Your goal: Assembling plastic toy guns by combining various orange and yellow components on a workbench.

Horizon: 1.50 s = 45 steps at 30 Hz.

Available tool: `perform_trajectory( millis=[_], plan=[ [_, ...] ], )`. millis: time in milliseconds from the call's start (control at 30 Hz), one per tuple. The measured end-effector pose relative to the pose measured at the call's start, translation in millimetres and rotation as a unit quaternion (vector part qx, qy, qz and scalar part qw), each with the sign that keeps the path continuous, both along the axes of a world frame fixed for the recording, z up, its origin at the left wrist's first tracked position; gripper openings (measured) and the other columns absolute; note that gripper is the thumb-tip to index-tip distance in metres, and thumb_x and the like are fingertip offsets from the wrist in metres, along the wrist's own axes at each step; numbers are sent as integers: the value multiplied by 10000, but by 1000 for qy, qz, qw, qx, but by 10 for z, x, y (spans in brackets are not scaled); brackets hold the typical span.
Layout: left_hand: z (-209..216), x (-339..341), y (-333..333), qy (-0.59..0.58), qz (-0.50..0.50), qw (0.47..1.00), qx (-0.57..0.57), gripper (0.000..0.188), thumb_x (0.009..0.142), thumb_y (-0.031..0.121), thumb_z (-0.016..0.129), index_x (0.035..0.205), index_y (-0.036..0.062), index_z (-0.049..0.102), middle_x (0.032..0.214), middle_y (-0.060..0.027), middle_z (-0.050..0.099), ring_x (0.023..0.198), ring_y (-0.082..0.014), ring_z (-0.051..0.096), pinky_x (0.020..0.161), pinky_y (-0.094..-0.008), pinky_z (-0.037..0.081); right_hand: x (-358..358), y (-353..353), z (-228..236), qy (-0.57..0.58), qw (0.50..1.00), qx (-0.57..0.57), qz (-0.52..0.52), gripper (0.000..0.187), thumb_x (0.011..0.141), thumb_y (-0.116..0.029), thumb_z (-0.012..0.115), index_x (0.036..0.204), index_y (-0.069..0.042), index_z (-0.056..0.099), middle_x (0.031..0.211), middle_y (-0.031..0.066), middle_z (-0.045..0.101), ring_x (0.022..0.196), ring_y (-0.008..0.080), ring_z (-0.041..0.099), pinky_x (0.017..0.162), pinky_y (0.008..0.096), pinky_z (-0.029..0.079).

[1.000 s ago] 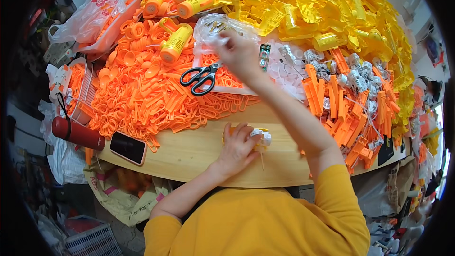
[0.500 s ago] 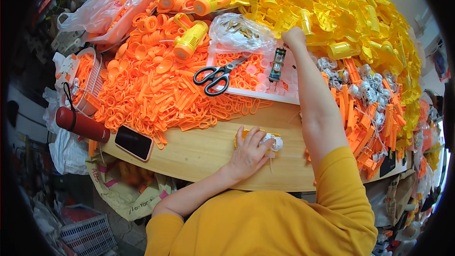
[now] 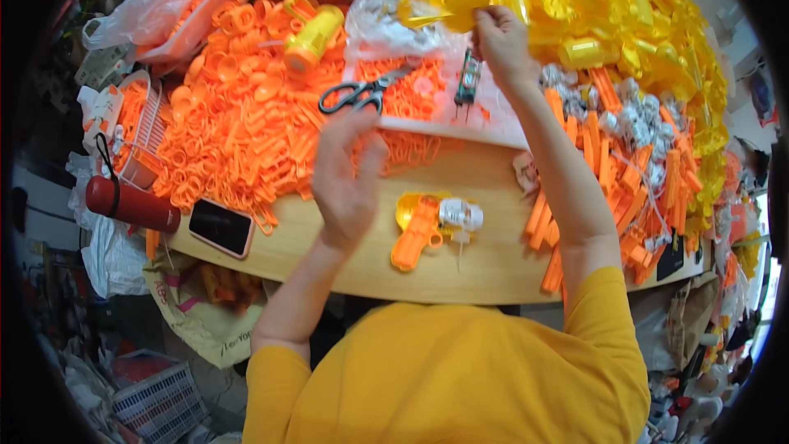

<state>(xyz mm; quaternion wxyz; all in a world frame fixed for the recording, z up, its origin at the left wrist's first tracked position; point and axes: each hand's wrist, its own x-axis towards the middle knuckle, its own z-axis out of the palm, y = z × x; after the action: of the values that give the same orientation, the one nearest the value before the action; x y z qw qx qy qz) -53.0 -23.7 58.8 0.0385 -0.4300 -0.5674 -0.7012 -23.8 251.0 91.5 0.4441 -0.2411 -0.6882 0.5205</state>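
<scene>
My right hand [image 3: 503, 45] is raised at the far side of the desk, its fingers pinching a yellow plastic shell piece [image 3: 460, 2] that is blurred by motion. Over the near edge of the orange parts hovers my left hand [image 3: 349, 173], smeared by movement, thumb and fingers apart with nothing visible in them. On the wooden desk [image 3: 345, 267] between my arms lies a yellow half shell [image 3: 405, 212]. An orange handle-shaped part [image 3: 417, 232] and a white cylindrical unit [image 3: 462, 215] with a thin wire rest in or against it.
Orange small parts [image 3: 238, 140] heap up at the left, yellow shells [image 3: 608, 8] at the far right. Scissors [image 3: 357, 97] and a green circuit piece [image 3: 468, 78] lie on a white tray [image 3: 444, 133]. A phone [image 3: 221, 228] and red flask [image 3: 131, 204] sit left; orange strips [image 3: 633, 168] right.
My left hand has let go of the shell assembly and lifted up and to the left. My right hand has drawn a yellow shell piece out of the heap.
</scene>
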Motion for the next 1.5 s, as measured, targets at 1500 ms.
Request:
perform_trajectory(
  millis=[1500],
  plan=[
    [-417,355,79,301,-200,850,-383,612,653,230,798,1208,73,591,1127,-114,592,1063,-293,557,917,-385,444,2167,-1843,-1239,-1,913,-406,49,354,952,-133,522,1231,39,387,1151,174,554,906,217,639,799,343,559]
  ],
)
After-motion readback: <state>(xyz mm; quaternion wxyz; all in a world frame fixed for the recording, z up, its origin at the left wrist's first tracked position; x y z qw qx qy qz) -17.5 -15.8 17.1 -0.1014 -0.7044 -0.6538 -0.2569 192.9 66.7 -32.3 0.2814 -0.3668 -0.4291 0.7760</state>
